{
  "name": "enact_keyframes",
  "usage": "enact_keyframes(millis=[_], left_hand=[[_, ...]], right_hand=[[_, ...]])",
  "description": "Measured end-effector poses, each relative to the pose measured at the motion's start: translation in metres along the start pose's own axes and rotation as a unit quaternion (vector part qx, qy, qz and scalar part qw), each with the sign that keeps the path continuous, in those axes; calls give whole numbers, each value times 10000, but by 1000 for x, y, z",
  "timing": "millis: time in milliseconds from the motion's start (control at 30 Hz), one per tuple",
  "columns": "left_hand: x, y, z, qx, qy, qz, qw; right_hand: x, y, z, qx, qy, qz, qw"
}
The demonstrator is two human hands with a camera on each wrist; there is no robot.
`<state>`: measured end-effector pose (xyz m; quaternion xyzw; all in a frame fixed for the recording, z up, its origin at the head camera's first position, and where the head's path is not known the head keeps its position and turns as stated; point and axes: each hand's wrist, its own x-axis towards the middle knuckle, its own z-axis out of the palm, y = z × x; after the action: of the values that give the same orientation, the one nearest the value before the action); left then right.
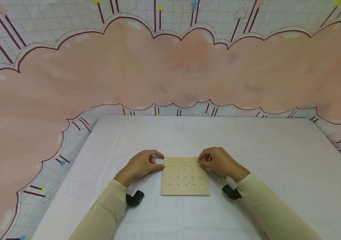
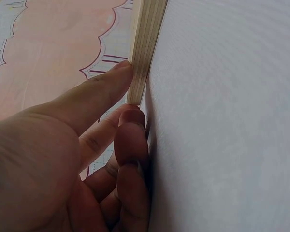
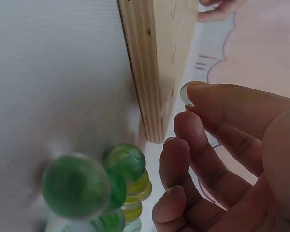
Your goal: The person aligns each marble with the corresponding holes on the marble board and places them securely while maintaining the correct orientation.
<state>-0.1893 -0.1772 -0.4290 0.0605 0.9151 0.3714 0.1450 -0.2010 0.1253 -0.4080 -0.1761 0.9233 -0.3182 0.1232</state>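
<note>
A square wooden board (image 1: 185,191) with rows of round hollows lies flat on the white table. My left hand (image 1: 142,165) holds it at the far left corner, thumb against the side edge and index fingertip at the corner. In the left wrist view the thumb (image 2: 99,92) presses the layered edge (image 2: 147,43). Between thumb and index finger my right hand (image 1: 218,161) pinches a small clear marble (image 3: 185,94), over the board's far right corner. Its other fingers are loosely bent. Several green and yellow marbles (image 3: 125,162) lie beside the board, partly hidden under this hand in the head view.
The white-covered table (image 1: 278,150) extends around the board on all sides. A patterned cloth (image 1: 170,70) hangs behind it. Black curved pieces (image 1: 135,198) sit at both wrists, close over the table.
</note>
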Motion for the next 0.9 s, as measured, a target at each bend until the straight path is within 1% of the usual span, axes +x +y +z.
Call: enact_keyframes(millis=[233,533,900], left_hand=[[-1,1,0,-7,8,-20,10000],[-1,1,0,-44,-10,-48,10000],[3,0,1,41,-14,-106,9999]], right_hand=[[2,1,3,-7,-81,-93,9999],[4,0,5,-55,-152,12,9999],[3,1,1,-55,-175,40,9998]])
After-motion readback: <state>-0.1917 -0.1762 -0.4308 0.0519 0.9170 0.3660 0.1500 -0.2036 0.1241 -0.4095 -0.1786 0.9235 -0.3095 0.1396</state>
